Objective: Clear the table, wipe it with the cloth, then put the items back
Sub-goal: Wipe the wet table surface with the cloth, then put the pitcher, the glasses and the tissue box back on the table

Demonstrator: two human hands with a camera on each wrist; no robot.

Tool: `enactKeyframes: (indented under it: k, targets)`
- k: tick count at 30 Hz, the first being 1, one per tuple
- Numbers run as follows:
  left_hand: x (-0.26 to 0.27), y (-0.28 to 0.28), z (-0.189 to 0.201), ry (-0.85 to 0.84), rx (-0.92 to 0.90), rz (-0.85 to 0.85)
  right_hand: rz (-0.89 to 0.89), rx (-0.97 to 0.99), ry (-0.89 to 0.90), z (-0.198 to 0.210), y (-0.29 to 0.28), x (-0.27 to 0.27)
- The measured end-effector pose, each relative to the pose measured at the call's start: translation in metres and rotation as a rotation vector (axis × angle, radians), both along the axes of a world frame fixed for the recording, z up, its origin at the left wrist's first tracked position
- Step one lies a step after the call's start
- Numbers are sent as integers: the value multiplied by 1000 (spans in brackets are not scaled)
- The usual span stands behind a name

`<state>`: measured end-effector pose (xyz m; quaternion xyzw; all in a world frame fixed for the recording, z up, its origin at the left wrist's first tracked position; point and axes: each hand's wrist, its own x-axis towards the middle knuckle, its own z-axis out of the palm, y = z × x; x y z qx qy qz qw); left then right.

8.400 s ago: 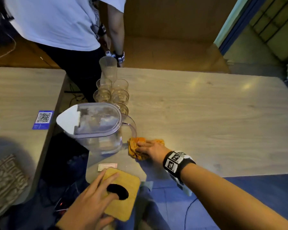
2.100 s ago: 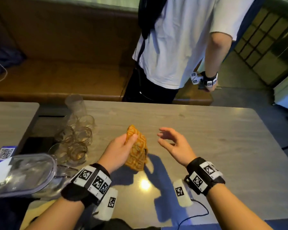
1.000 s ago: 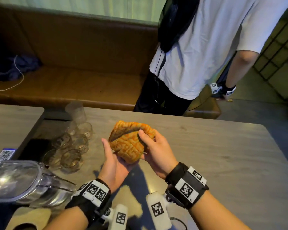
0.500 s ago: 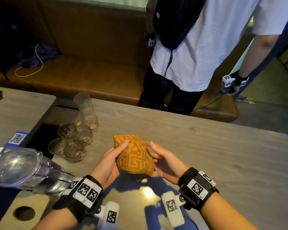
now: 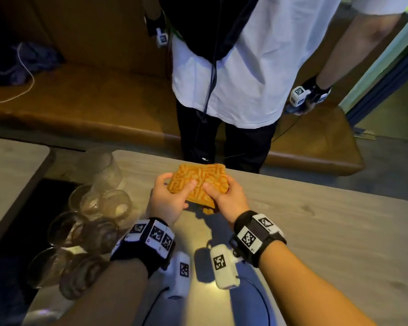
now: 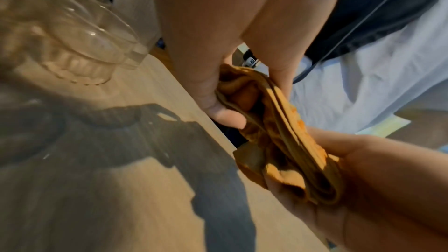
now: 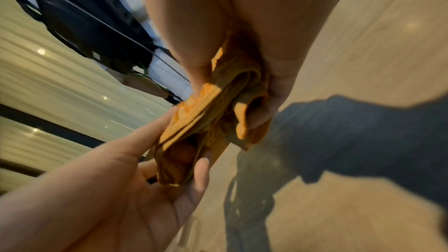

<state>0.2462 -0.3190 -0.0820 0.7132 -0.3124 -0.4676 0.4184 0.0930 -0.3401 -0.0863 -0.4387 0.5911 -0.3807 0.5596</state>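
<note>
Showing the folded orange cloth [image 5: 199,184] held just above the wooden surface [image 5: 316,231] near its far edge, pinched on either side by the left hand [image 5: 169,201] and right hand [image 5: 224,198], thumbs on top. Empty glasses [image 5: 99,208] cluster to the left. A person in a white T-shirt [image 5: 257,67] stands beyond the surface.

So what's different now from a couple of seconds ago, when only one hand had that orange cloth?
The right hand has joined the left hand on the cloth. Both hands now pinch it, folded flat in layers, above the table. Eight seconds ago the right hand alone pressed it bunched on the tabletop. The glasses stayed clustered at the table's left end.
</note>
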Motion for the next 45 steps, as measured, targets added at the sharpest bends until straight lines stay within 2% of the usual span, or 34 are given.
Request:
enactKeyframes:
  k: [1, 3, 5, 6, 8, 10, 15, 18, 21, 25, 30, 34, 41, 43, 45]
  targets:
    - [5, -10, -7, -133, -11, -27, 18, -18, 64, -7, -13, 5]
    - [11, -21, -18, -449, 10, -119, 85, -71, 352, -23, -30, 12]
    - [13, -23, -28, -665, 16, -308, 184, -171, 681, -40, -29, 15]
    - [11, -20, -32, -728, 9, -442, 258, -245, 779, -47, -25, 17]
    - [8, -14, -46, -850, 22, -683, 448, -339, 887, -66, -18, 19]
    - [8, -12, -57, -937, 68, -794, 545, -305, 931, -78, -18, 20]
    - [8, -7, -52, -1017, 146, -886, 616, -241, 959, -75, -23, 20]
    - [2, 7, -35, -965, 160, -829, 577, -243, 891, -61, -13, 16]
    - [-8, 27, -1, -930, 126, -789, 462, -273, 767, -35, 10, 13]
    - [-22, 72, 53, -916, 38, -771, 406, -296, 576, 0, 53, 10]
    - [-12, 151, 110, -924, -70, -747, 421, -303, 502, 41, 111, 15]
    - [14, 202, 148, -927, -176, -767, 540, -369, 422, 69, 161, 28]
    - [99, 257, 187, -1065, -319, -899, 678, -449, 458, 118, 220, 81]
    - [135, 268, 190, -1117, -316, -897, 717, -466, 415, 129, 235, 103]
    - [174, 277, 189, -1177, -237, -916, 803, -457, 390, 135, 248, 125]
